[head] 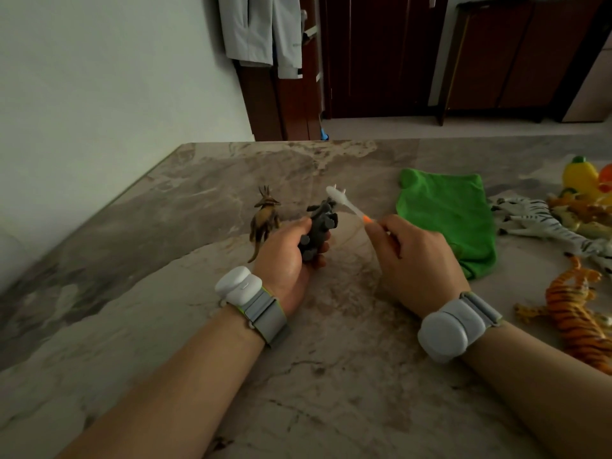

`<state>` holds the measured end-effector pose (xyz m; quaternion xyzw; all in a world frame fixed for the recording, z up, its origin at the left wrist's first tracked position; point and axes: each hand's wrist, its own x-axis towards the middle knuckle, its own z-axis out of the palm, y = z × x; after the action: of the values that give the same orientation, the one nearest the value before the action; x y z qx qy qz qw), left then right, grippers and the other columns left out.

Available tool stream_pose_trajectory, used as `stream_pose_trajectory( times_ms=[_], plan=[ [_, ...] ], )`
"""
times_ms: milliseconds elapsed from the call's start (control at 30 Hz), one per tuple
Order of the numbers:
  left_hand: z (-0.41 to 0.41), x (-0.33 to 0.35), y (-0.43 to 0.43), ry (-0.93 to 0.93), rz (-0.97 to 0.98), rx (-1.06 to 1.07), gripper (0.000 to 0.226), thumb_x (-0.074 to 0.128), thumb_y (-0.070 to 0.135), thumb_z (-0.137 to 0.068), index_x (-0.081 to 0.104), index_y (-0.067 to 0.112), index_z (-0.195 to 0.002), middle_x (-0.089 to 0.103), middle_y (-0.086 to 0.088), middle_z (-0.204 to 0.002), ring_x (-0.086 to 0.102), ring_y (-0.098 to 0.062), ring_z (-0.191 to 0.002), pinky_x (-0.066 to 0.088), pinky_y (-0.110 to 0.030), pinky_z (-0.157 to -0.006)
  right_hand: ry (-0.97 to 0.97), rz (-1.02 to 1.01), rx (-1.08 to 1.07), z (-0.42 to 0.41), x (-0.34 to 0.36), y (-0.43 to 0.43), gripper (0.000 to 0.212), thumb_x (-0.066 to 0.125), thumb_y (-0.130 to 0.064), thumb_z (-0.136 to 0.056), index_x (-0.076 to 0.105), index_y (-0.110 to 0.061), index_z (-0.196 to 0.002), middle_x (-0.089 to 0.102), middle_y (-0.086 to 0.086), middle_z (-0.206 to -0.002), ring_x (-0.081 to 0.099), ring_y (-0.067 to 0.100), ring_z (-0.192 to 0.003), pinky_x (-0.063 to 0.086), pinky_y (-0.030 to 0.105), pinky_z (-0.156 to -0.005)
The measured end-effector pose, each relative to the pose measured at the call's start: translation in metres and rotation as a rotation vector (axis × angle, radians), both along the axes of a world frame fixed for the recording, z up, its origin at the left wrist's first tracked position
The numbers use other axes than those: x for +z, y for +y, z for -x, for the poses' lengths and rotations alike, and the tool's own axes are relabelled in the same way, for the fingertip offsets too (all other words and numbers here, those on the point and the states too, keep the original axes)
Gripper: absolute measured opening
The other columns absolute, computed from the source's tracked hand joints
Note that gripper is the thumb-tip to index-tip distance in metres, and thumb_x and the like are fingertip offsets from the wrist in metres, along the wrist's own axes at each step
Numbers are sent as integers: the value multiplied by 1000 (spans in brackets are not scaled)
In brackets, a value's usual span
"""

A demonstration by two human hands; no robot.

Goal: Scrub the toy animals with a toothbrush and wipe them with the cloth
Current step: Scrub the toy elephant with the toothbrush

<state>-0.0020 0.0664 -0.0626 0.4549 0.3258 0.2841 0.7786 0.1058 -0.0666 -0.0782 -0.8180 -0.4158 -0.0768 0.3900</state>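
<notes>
Head view showed the left hand curled round a grey toy animal above the marble table, the right hand pinching the toothbrush, bristles at its head end. Green cloth lay just right. Recommended: short strokes, firm hold, rotating the toy to reach the legs.

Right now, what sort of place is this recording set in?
Likely a home dining area: marbled stone tabletop, pale grey jackets hanging up, dark red-brown wooden cabinets behind.
</notes>
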Motion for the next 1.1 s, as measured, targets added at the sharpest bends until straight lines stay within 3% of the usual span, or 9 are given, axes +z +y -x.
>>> stream_pose_trajectory(
  times_ms=[433, 600, 800, 933, 1100],
  plan=[
    [0, 1, -2, 16, -4, -9, 23, 46, 19, -103, 63, 4, -99, 63, -11, -77, 55, -17, -64, 39, -27, -55, 14, -56, -41, -4, 0, -1, 41, 43, -49, -101, 61, -16, -83, 53, -3, -57, 51, 20, -50, 47, 45, -48],
    [-1, 0, -1, 7, 4, -16, 27, 46, 20, -103, 66, 3, -95, 64, -9, -73, 55, -16, -62, 39, -27, -55, -29, -26, -4, 0, -2, 1, 40, 44, -51, -99, 49, -24, -70, 47, -6, -52, 46, 16, -46, 44, 41, -45],
    [0, -1, -1, 25, -5, -14, 26, 46, 21, -103, 64, 4, -97, 64, -11, -79, 56, -17, -65, 40, -27, -57, 11, -78, -46, -6, -2, 1, 41, 41, -45, -104, 52, -15, -79, 50, -3, -67, 49, 23, -58, 45, 44, -54],
    [-1, -1, -1, 20, -7, -10, 28, 46, 22, -103, 66, 2, -100, 64, -10, -77, 56, -17, -64, 39, -28, -58, -56, -24, 47, 1, -2, 0, 39, 42, -49, -102, 51, -22, -75, 51, -8, -62, 50, 19, -55, 46, 43, -51],
    [-1, 1, -3, 20, -5, -10, 27, 47, 20, -102, 65, 3, -94, 64, -10, -73, 55, -16, -61, 40, -27, -56, -36, -40, -48, -3, -2, 1, 42, 43, -46, -102, 51, -16, -75, 50, -4, -61, 50, 25, -55, 48, 46, -53]
  ],
)
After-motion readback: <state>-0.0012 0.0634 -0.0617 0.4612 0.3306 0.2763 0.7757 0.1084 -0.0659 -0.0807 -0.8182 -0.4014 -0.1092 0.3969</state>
